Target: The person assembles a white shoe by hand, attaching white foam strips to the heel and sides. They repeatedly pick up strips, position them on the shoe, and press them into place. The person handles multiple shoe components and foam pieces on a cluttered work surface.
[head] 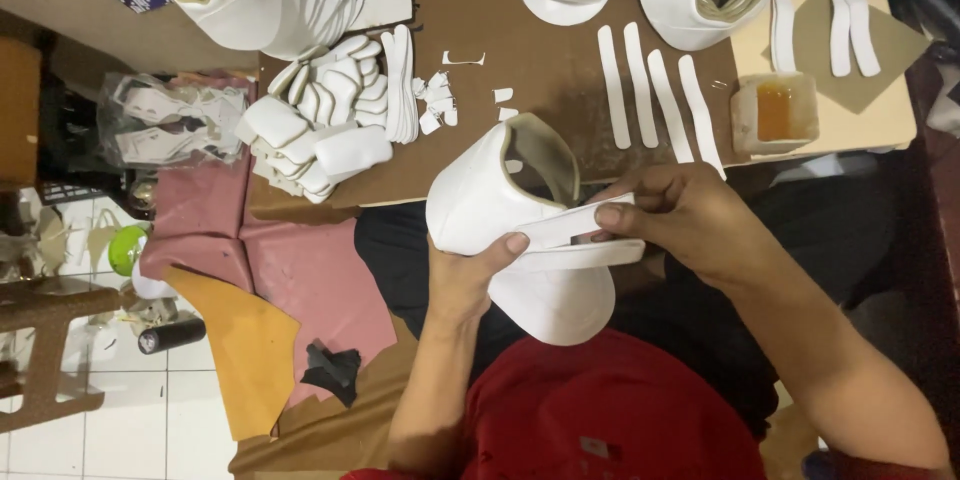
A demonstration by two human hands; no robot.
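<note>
1. I see a white shoe upper (490, 205), smooth, unsoled, tilted on its side, collar opening with tan lining facing up toward the table edge, toe part pointing down toward the red shirt
2. It's held off the table, above the lap, just below the brown tabletop edge
3. White strap strip (575, 225), long, narrow, flat, lying across the upper's side, running left to right
4. A second white band sits just under that strip, touching the upper

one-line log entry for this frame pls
left hand: grips white shoe upper | right hand: pinches white strip on upper | spare strips on brown board
</note>
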